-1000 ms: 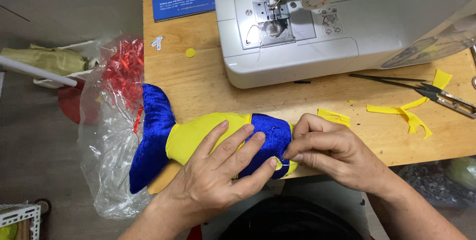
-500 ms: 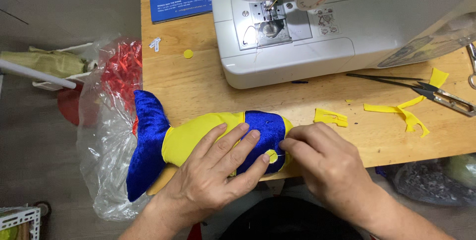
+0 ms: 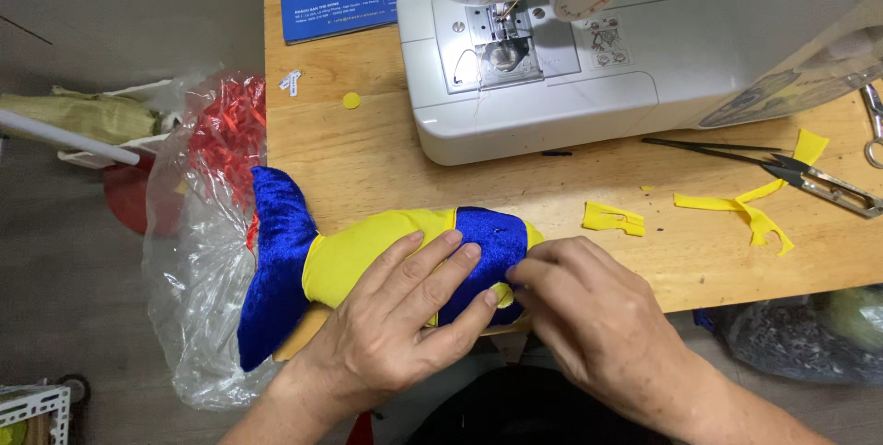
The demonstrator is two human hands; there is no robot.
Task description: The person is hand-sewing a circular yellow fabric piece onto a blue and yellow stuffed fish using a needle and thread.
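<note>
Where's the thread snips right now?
In the head view, the thread snips lie at the table's right end, below the sewing machine, beside yellow fabric scraps.

Sewing workshop: sewing machine (image 3: 589, 50) beyond the hands, fabric scraps (image 3: 736, 211) and snips (image 3: 819, 178) to their right.

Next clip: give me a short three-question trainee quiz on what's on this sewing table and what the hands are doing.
1. True or false: the left hand lies flat on the stuffed fish.
2. What colour is the fish's tail? A red, B blue, C green.
3. Which tool lies on the table right of the sewing machine, by the yellow scraps?

Key:
1. True.
2. B.
3. The thread snips. The right hand touches the fish's blue end, not the snips.
</note>
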